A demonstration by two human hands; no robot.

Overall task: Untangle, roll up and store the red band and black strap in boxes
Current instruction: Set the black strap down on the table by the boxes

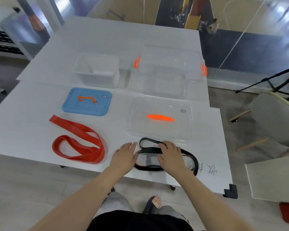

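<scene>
Red band lies looped left of the loosely coiled black strap.

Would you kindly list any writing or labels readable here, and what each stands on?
Nothing reads clearly.
Upside-down handwriting on the table, near its front edge: not legible.
Corner mark on the blue lid: too small to read.
Corner mark on the clear lid: too small to read.
</scene>
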